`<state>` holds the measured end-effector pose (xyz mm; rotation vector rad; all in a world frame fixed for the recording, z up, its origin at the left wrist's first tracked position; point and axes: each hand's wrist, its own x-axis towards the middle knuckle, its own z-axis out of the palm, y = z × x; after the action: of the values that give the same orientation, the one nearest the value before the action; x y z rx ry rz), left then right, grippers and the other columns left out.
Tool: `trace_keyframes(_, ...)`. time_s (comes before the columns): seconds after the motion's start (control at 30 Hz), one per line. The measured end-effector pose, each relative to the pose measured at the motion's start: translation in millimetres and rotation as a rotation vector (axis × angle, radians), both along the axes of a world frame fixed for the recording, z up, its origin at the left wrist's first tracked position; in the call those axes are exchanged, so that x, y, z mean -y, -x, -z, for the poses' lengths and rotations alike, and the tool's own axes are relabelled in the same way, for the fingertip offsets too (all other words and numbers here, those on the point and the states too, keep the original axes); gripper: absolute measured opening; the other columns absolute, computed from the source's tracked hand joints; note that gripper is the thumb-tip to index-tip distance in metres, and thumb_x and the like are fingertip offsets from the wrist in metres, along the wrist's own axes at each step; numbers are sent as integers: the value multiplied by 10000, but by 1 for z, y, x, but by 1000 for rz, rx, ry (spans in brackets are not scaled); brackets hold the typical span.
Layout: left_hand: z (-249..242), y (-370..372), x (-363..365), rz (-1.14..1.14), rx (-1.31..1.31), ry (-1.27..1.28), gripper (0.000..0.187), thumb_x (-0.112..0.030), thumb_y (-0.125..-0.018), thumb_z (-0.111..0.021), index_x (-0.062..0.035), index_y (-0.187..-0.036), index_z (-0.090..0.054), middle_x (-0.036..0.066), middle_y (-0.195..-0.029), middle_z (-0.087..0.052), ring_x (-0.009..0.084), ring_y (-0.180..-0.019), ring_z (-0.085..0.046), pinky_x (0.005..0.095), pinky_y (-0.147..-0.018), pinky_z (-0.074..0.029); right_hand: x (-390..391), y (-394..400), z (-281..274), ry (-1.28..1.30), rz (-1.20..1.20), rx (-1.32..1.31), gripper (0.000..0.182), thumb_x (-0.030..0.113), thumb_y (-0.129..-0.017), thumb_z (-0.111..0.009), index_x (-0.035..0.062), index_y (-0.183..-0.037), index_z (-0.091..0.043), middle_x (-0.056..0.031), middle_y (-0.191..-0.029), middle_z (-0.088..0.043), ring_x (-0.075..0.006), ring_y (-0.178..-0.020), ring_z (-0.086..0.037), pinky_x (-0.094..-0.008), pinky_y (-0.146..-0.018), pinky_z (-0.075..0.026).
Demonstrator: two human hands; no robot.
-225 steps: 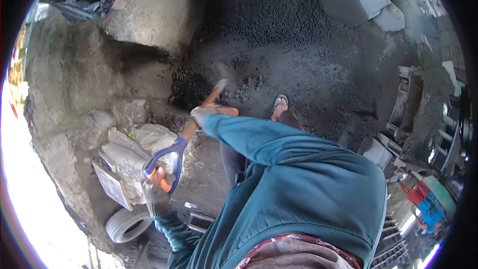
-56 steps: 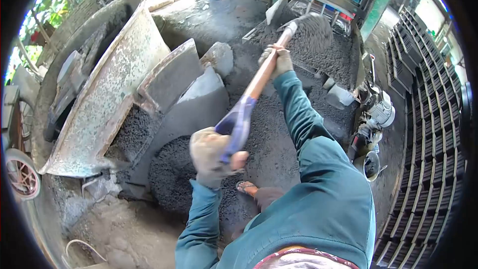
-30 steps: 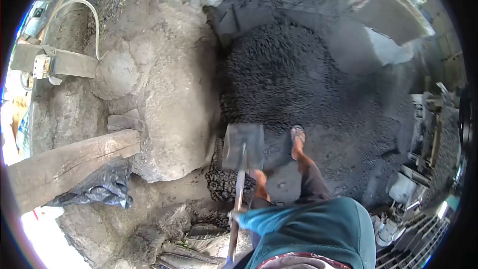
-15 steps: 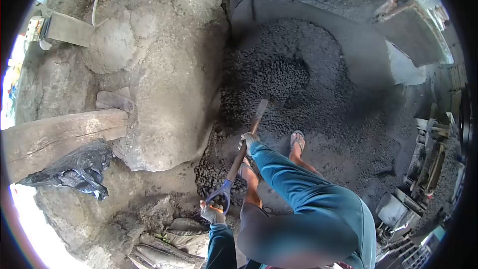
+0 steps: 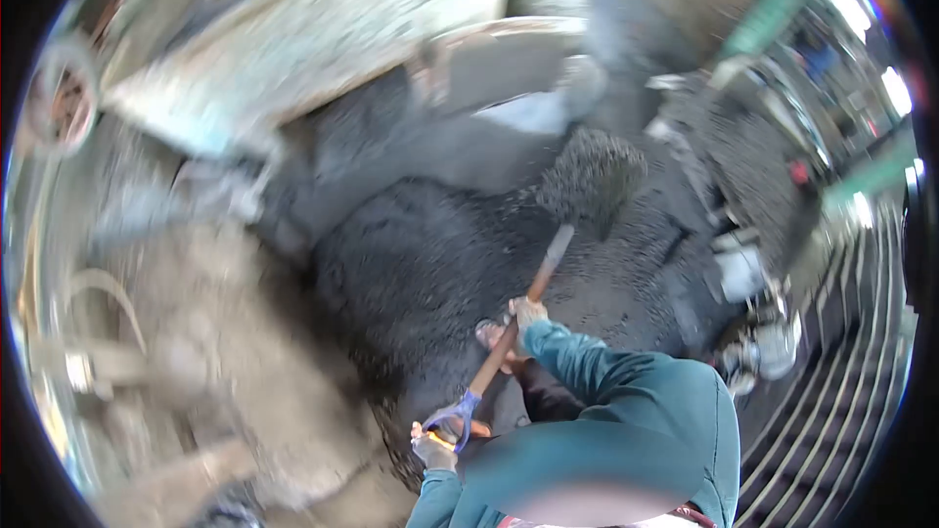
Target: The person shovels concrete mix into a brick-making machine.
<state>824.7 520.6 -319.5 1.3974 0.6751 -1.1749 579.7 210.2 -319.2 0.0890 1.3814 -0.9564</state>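
I hold a shovel (image 5: 495, 359) across the front of my body, its wooden shaft slanting up and to the right. My left hand (image 5: 433, 451), gloved, is closed round the blue D-shaped handle grip. Further along, my right hand (image 5: 528, 314), also gloved, wraps the middle of the shaft. A heap of dark, wet, gravelly mix (image 5: 594, 176) covers the shovel's blade, which is hidden under it. Left of the load spreads a large dark pile of similar mix (image 5: 416, 254) on the ground. One sandalled foot (image 5: 492, 335) shows beneath the shaft.
A low mound (image 5: 205, 332) of hard grey-brown material rises at the left. Beyond the pile stand a pale slab (image 5: 342, 39) and a grey board (image 5: 499, 68). Machinery (image 5: 768, 347) and a slatted metal surface (image 5: 831, 362) lie to the right.
The view has turned to the right. The shovel blade has come up from the pile and swung rightward, loaded with mix. Both hands keep their grip on the shovel.
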Motion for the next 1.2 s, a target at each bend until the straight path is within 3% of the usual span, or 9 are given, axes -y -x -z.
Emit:
trace_keyframes(0.33, -400, 151, 430, 677, 703, 1318, 215, -203, -984, -630, -15, -882, -604, 34, -717, -568, 137, -576, -564, 246, -509, -441, 276, 241, -396, 957, 490, 272, 50, 127, -964, -517, 112, -916, -520, -8, -689, -510, -178, -578, -511, -396, -626, -505)
trace_keyframes(0.4, -437, 197, 457, 554, 1640, 1630, 194, -176, -884, -749, -30, -973, -657, 72, -780, -640, 217, -602, -634, 294, -537, -490, 281, 304, -425, 1168, 490, 411, 63, 54, -906, -516, 115, -923, -511, -11, -691, -511, -181, -578, -522, -393, -609, -510)
trace_keyframes(0.53, -477, 271, 434, 727, 2077, 2010, 392, -437, -783, -803, -107, -715, -601, 55, -643, -572, 260, -586, -589, 394, -597, -475, 230, 389, -421, 987, 594, 105, 147, 204, -956, -536, 113, -843, -508, -27, -628, -510, -197, -527, -519, -370, -549, -497)
trace_keyframes(0.63, -399, 293, 395, 1752, 2034, 1885, 378, -409, -714, -822, -118, -642, -592, 67, -624, -587, 247, -615, -610, 433, -685, -485, 158, 370, -386, 784, 575, -164, 159, 206, -983, -533, 89, -875, -544, -41, -632, -517, -197, -525, -525, -386, -527, -496)
trace_keyframes(0.77, -311, 258, 330, 2149, 1879, 1665, 414, -500, -800, -772, -109, -883, -665, 77, -848, -664, 255, -886, -634, 425, -904, -454, 112, 336, -323, 566, 443, -415, 109, 126, -937, -633, 83, -983, -544, -60, -636, -516, -219, -478, -540, -461, -475, -508)
trace_keyframes(0.93, -161, 154, 251, 1956, 864, 1316, 458, -376, -836, -773, -73, -1161, -661, 116, -1118, -699, 287, -1147, -634, 435, -1056, -451, 60, 240, -316, 612, 263, -527, 241, 7, -839, -701, 71, -1011, -546, -61, -689, -562, -208, -498, -586, -384, -441, -518)
trace_keyframes(1.0, -230, 107, 232, 2151, 787, 754, 416, -321, -849, -762, -101, -1194, -689, 127, -1182, -700, 323, -1130, -647, 412, -970, -515, 57, 222, -309, 590, 94, -726, 277, 3, -824, -714, 66, -1030, -540, -64, -726, -580, -206, -508, -593, -390, -453, -531)
trace_keyframes(1.13, -13, -59, 174, 1983, 1256, 305, 400, -444, -968, -588, -77, -1012, -739, 160, -913, -730, 354, -900, -693, 484, -782, -551, 85, 183, -319, 583, -294, -854, 295, 41, -815, -729, 58, -1052, -555, -50, -690, -564, -209, -466, -573, -391, -407, -490)
trace_keyframes(1.2, -9, -142, 134, 1483, 406, 332, 322, -417, -1008, -479, -133, -938, -614, 85, -764, -562, 290, -722, -572, 455, -621, -442, 103, 155, -331, 493, -465, -843, 274, 76, -830, -710, 48, -1058, -559, -74, -688, -587, -218, -478, -587, -371, -418, -496)
